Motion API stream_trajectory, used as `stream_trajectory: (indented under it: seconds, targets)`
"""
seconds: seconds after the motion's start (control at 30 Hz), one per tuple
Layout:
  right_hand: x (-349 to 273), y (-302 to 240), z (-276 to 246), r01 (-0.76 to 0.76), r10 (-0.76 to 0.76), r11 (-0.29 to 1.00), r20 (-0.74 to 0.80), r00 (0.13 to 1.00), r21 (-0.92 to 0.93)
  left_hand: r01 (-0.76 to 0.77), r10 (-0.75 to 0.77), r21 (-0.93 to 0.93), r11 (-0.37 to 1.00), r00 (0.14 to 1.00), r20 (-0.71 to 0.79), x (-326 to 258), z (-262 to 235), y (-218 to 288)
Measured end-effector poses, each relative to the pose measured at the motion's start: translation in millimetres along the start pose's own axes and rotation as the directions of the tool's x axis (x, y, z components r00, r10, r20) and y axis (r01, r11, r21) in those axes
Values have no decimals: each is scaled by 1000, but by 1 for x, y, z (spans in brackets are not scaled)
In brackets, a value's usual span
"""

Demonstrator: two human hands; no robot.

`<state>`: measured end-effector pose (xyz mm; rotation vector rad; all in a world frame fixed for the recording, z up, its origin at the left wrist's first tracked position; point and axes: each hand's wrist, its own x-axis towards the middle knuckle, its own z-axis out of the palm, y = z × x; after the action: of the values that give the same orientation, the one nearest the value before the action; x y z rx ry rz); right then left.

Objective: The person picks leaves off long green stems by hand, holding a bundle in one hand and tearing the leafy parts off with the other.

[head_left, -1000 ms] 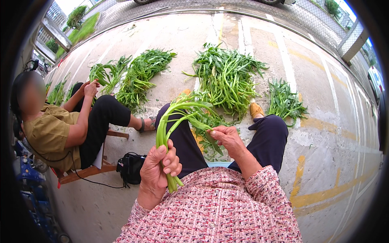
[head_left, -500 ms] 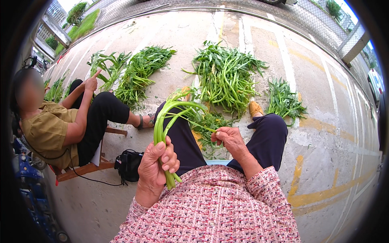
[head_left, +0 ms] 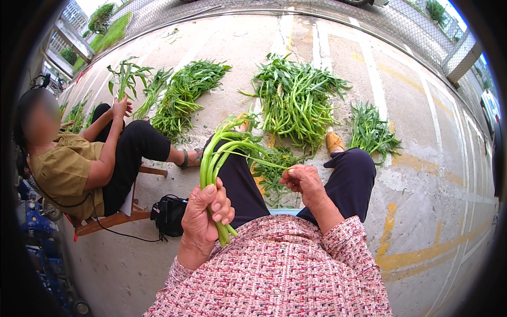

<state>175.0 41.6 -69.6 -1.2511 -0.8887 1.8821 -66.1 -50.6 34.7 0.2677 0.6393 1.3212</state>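
The other person (head_left: 68,153) has lifted a leafy bunch (head_left: 125,78) up at 10 o'clock. The right hand (head_left: 307,183), near 4 o'clock, has slid a tiny bit toward 3 o'clock. It pinches the end of a thin green strand (head_left: 270,163). The left hand (head_left: 205,210), at 7 o'clock, is wrapped snugly round a bunch of green stems (head_left: 207,168), which bends over toward the middle. That bunch looks partly done to me: lots of bare stem, with a few leaves on top. Loose leafy bits (head_left: 275,182) lie between the legs (head_left: 346,179). The big leafy pile (head_left: 293,105) at 1 o'clock looks like plenty left. I can't read any writing or labels.
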Motion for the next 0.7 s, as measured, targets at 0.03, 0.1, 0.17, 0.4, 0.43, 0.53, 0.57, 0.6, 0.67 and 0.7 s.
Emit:
stream_trajectory:
  seconds: [0.03,0.1,0.17,0.4,0.43,0.53,0.57,0.6,0.67,0.7]
  targets:
    - [1,1,-1,-28,28,999,-10,1000,21,-1,1,-6,1000,1000,-3,0,-1,0]
    - [3,3,-4,-89,93,992,-42,995,86,2,-2,-9,1000,1000,-10,0,0,-2]
    - [5,4,-8,-128,139,979,-59,989,160,4,-4,-2,1000,1000,-19,0,2,-2]
    - [13,13,-37,-161,217,943,-172,961,291,-29,29,-2,1000,1000,-11,2,1,-1]
    - [13,16,-38,-106,153,969,-207,966,224,-24,24,-1,1000,1000,-13,2,2,-1]
    - [13,18,-35,14,-3,999,-224,975,45,-21,21,8,1000,999,-25,1,2,-1]
    - [13,17,-34,31,-28,999,-209,977,9,-19,19,12,1000,999,-28,1,2,-1]
    - [13,17,-33,49,-53,998,-194,980,-27,-19,20,12,1000,999,-28,1,1,-1]
    - [12,16,-34,53,-67,994,-144,987,-96,-22,22,14,1000,999,-27,1,1,0]
    - [13,17,-34,97,-117,986,-139,983,-137,-21,22,14,1000,999,-30,1,1,0]
